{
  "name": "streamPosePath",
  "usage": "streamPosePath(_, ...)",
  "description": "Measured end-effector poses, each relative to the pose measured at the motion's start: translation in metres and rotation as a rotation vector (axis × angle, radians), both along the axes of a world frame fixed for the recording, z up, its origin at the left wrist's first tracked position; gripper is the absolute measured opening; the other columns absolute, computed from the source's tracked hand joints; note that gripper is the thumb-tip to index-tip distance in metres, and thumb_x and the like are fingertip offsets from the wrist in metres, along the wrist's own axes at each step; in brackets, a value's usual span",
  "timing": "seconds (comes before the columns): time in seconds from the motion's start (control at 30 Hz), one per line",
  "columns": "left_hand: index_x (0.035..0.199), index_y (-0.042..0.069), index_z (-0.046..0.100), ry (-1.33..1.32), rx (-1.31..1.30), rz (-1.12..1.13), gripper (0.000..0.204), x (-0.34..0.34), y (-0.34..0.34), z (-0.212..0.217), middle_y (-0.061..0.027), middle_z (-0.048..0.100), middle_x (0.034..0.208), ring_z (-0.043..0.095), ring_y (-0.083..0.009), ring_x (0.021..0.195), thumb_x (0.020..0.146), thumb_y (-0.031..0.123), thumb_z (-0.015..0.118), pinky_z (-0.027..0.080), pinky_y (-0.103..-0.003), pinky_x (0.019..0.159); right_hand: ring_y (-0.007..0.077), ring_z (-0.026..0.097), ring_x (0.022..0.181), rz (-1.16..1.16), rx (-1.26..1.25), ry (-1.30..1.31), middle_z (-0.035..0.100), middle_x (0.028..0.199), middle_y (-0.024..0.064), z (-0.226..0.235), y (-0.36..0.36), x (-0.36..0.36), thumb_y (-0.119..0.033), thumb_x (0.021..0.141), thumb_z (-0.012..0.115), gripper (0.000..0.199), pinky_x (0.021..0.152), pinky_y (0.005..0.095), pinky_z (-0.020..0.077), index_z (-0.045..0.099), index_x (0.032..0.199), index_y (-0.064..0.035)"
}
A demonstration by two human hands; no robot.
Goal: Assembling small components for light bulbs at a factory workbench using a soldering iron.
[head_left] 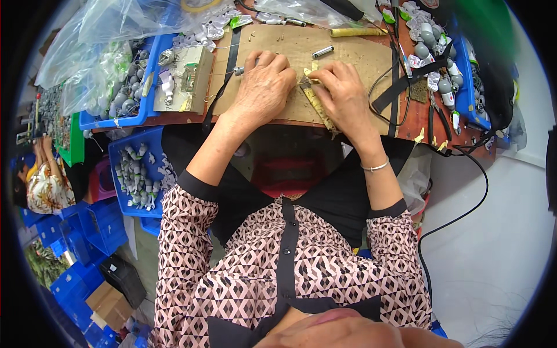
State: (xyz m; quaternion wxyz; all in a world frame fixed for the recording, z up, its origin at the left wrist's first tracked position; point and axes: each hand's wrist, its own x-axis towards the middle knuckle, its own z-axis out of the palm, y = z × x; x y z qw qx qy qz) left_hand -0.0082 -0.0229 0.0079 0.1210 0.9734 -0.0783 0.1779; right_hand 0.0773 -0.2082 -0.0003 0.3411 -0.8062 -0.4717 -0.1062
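Note:
My left hand [264,84] is closed, knuckles up, over the cardboard sheet [264,43]. Past its fingers on the left sticks the end of a small grey cylindrical part [238,71]; the rest is hidden by the hand. My right hand [342,95] pinches a short piece of yellow tape [312,71] between thumb and fingers. Just below that pinch, a longer yellow strip [318,108] slants toward the near edge of the cardboard. Beyond both hands lies a small silvery cylinder [322,51].
A pale box-shaped device [184,81] stands left, beside a blue bin [152,75] of grey bulb-like parts. At right are pliers [439,119], a black strap [406,87], a looped cable [371,93] and another blue bin [464,95]. A yellow roll [358,32] lies at the back.

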Motion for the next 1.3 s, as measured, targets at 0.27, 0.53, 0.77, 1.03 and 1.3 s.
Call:
streamPosePath(0.27,0.083,0.007,0.066,-0.004,0.012,0.007,0.005,-0.001,0.0,-0.001,-0.0087,0.06,0.098,0.054,-0.0295,0.106,0.084,0.008,0.061,0.033,-0.047,0.106,0.0267,0.056,0.099,0.124,-0.069,-0.047,0.061,0.102,0.0061,0.001,0.007,0.015,-0.012,0.083,0.073,0.018,0.089,0.0387,0.048,0.072,0.101,-0.0081)
streamPosePath(0.53,0.083,0.01,0.065,-0.19,-0.053,0.054,0.016,-0.005,-0.012,-0.006,-0.0042,0.061,0.1,0.055,-0.026,0.107,0.077,0.018,0.077,0.035,-0.046,0.103,0.0268,0.056,0.099,0.144,-0.083,-0.057,0.061,0.103,0.0064,0.001,0.009,0.018,-0.013,0.083,0.073,0.016,0.089,0.0385,0.0487,0.072,0.099,-0.0076)
streamPosePath(0.77,0.089,0.012,0.069,-0.249,-0.08,0.135,0.015,-0.004,-0.022,-0.016,0.0004,0.064,0.097,0.056,-0.0234,0.104,0.077,0.015,0.077,0.035,-0.044,0.101,0.0269,0.057,0.1,0.151,-0.09,-0.04,0.061,0.103,0.0066,0.002,0.008,0.022,-0.013,0.082,0.074,0.017,0.089,0.0384,0.0487,0.073,0.099,-0.0075)
streamPosePath(1.03,0.087,0.011,0.067,-0.261,-0.093,0.227,0.014,-0.006,-0.023,-0.021,-0.0018,0.062,0.098,0.055,-0.0245,0.106,0.078,0.016,0.077,0.035,-0.048,0.105,0.0261,0.057,0.104,0.158,-0.084,-0.008,0.062,0.104,0.0044,0.001,0.008,0.025,-0.016,0.08,0.076,0.015,0.094,0.0392,0.0481,0.075,0.094,-0.0106)
streamPosePath(1.3,0.088,0.011,0.067,-0.234,-0.077,0.257,0.013,-0.006,-0.023,-0.022,-0.0015,0.061,0.099,0.055,-0.0238,0.106,0.08,0.016,0.076,0.033,-0.048,0.107,0.0269,0.057,0.102,0.186,-0.061,0.014,0.063,0.104,0.0063,0.001,0.011,0.027,-0.011,0.081,0.075,0.014,0.092,0.0379,0.0471,0.074,0.094,-0.0065)
